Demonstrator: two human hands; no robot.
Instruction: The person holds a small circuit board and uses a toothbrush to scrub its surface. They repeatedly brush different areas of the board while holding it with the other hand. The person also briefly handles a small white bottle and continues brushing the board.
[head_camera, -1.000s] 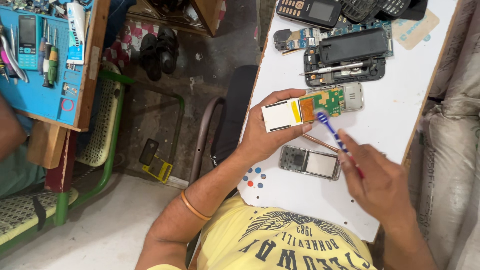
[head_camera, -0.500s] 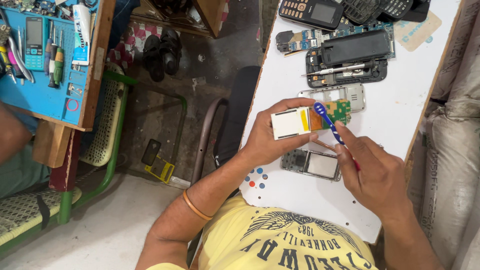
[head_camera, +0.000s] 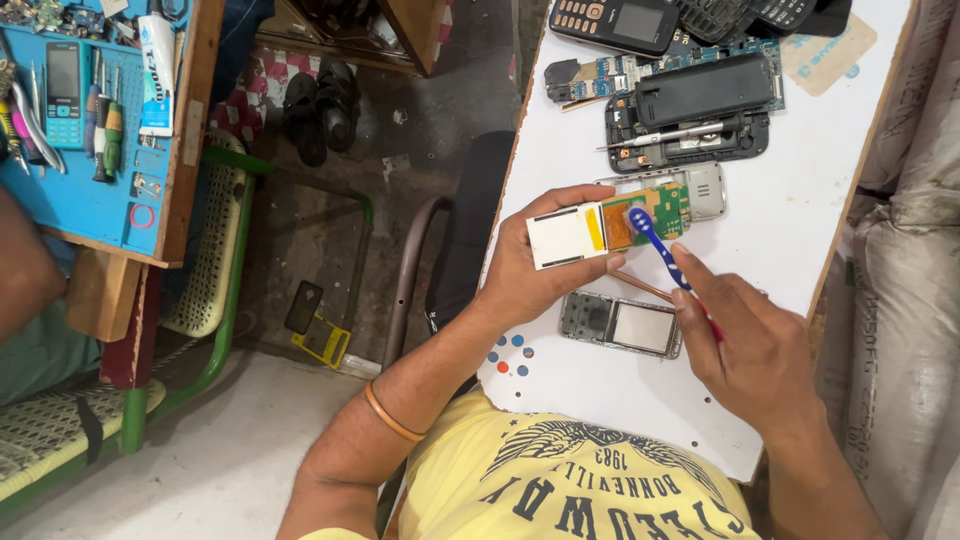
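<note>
Left hand (head_camera: 530, 275) pinches board (head_camera: 610, 225) by its edges above surface (head_camera: 800, 220). Right hand (head_camera: 750, 350) grips brush (head_camera: 655, 245), bristles on board. Judging: light, stiff, fragile; hold edges only.

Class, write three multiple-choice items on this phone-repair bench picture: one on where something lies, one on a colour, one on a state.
1. Where does the empty phone frame lie?
A. On the white table, just nearer the person than the held circuit board
B. On the blue mat
C. On the floor

2. What colour is the head of the brush in the right hand?
A. Green
B. Blue
C. Yellow

3. How is the circuit board held?
A. Lying flat, untouched
B. Gripped in the left hand, brush head against it
C. Clamped in a vice

Answers: 1 A, the frame rests on the white top below the board. 2 B, the brush head shows blue. 3 B, left-hand fingers wrap the board's white end and the brush meets its face.
</note>
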